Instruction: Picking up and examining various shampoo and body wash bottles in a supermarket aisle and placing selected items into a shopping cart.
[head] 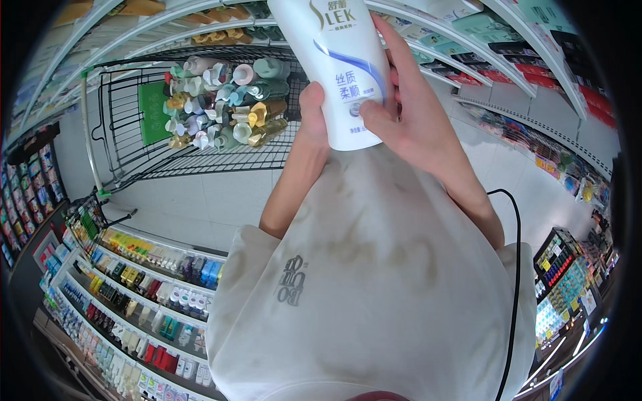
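Note:
A white plastic Slek bottle (pixel 346 65) with a blue swoosh and printed writing is held up between both hands, its flat base towards my body. Its upper end runs out of the picture at the top. My left hand (pixel 313 113) grips the lower left side, with the thumb at the edge. On the other side, my right hand (pixel 414 108) wraps behind the bottle, its thumb lying across the front near the base. To the left stands a black wire shopping cart (pixel 135 173), holding several pump bottles (pixel 225 103) packed together at one end.
Shelves of packaged goods (pixel 501 45) run along the front and right. Behind me on the left, tiered shelves (pixel 145 301) carry bottles and boxes. A second cart (pixel 88 225) stands at the far left. A black cable (pixel 517 260) hangs beside my right side.

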Tool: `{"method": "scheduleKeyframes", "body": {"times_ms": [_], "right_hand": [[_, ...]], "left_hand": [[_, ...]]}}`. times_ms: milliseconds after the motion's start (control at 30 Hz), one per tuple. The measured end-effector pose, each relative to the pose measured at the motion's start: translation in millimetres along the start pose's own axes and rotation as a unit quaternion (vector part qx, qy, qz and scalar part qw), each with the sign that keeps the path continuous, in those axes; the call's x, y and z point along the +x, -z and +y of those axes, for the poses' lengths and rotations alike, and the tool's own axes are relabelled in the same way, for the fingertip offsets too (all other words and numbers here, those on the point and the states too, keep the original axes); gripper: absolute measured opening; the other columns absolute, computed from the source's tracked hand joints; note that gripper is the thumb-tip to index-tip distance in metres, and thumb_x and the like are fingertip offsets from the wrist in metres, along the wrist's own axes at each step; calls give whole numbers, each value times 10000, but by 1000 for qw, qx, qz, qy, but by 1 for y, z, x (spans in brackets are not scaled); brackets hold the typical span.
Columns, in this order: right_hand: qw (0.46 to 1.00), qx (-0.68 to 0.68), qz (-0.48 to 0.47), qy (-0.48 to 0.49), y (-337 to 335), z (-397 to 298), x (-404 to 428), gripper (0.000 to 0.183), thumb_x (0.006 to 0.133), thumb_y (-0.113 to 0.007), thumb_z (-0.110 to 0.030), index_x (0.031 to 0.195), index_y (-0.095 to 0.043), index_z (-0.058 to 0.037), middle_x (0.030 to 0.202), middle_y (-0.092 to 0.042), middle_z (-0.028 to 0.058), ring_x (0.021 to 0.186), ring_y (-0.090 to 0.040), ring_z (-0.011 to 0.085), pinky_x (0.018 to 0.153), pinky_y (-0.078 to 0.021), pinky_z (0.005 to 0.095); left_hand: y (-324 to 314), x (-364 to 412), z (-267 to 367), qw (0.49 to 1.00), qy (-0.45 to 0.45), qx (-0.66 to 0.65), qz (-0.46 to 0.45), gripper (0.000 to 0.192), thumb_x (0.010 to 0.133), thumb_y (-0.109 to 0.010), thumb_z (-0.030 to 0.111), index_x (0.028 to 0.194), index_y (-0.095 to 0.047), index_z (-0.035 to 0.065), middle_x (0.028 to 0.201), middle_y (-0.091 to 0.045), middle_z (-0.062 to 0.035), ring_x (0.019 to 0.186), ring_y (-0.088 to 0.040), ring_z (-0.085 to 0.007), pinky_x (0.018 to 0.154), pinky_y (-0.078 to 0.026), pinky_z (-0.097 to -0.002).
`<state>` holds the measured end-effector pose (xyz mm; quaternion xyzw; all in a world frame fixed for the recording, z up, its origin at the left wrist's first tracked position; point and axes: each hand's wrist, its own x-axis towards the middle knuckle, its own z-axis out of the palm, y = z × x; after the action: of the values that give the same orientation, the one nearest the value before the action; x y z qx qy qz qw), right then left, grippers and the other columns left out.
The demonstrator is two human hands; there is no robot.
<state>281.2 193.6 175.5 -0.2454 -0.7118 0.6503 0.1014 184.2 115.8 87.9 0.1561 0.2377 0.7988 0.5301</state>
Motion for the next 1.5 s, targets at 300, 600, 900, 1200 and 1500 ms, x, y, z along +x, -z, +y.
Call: {"method": "scheduleKeyframes", "body": {"times_ms": [300, 600, 900, 1200, 1500], "right_hand": [[999, -37, 14, -5, -3, 0, 2, 875, 766, -562, 34, 1526, -157, -125, 1329, -442, 137, 1110, -535, 218, 866, -463, 315], [998, -59, 14, 4, -4, 3, -1, 898, 743, -563, 53, 1524, -146, -103, 1334, -451, 149, 1123, -532, 227, 878, -465, 327], [999, -43, -14, 1, -4, 0, -6, 961, 703, -552, 64, 1535, -105, -113, 1250, -510, 152, 1067, -557, 224, 864, -476, 338], [999, 23, -45, -7, -5, -23, 3, 992, 726, -650, -62, 1520, -55, -51, 1332, -412, 222, 1207, -442, 274, 974, -396, 365], [998, -6, -57, 4, 14, -11, -10, 1013, 723, -646, -44, 1528, -32, -71, 1358, -374, 179, 1213, -386, 235, 980, -357, 329]], "left_hand": [[3, 4, -1, 1000, -5, 5, -22, 964, 698, -661, 656, 1316, -414, -42, 1095, -603, -196, 869, -660, -267, 698, -578, -371], [8, -3, -1, 999, 2, 32, -25, 966, 706, -644, 668, 1311, -417, -50, 1088, -603, -206, 872, -663, -285, 701, -578, -380], [8, -10, 2, 999, 28, 22, -6, 994, 701, -623, 690, 1327, -406, -51, 1105, -597, -223, 915, -656, -321, 738, -576, -410], [6, -9, -5, 999, 46, 17, 15, 1043, 688, -585, 726, 1363, -377, -43, 1151, -578, -255, 995, -633, -388, 813, -560, -491], [7, -3, -22, 901, 70, -419, -90, 1048, 679, -597, 725, 1413, -340, 22, 1195, -560, -251, 1014, -625, -398, 835, -540, -557]]}}
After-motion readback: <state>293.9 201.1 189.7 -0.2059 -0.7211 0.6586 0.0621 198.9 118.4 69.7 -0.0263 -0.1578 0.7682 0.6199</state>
